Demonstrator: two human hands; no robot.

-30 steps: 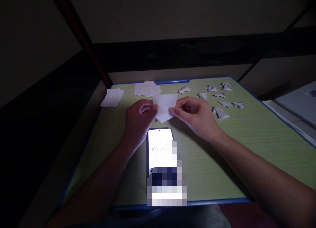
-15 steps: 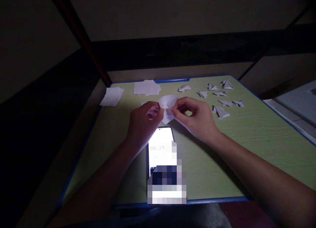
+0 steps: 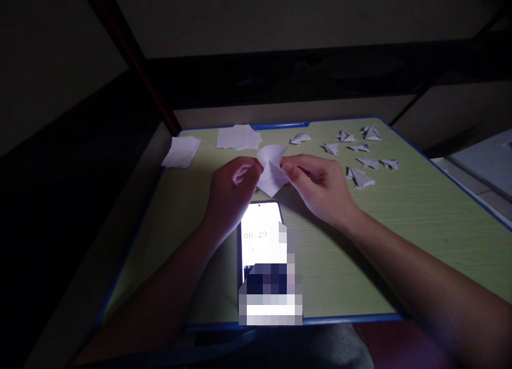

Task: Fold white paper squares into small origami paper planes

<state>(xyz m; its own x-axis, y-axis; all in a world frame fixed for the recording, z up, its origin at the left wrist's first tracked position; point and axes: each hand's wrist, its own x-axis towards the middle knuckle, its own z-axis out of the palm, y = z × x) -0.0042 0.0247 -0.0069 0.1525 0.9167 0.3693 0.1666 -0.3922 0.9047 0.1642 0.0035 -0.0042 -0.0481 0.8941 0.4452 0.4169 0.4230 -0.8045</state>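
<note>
A small white sheet of paper is held up over the table, creased and bent, its lower corner pointing toward me. My left hand pinches its left edge between thumb and fingers. On the opposite edge, my right hand grips the paper the same way. Just below the paper lies a lit phone showing 00:29, its lower part pixelated. Several folded paper pieces are spread over the right back of the table.
The green table has a blue rim. Toward the back left lie a stack of white paper and another loose stack. A dark wall stands behind, and a pale box-like object sits beyond the right edge.
The paper has opened out between my hands, showing more of its lower face. My right thumb and fingers have shifted slightly right along its edge. The view has tilted a little.
</note>
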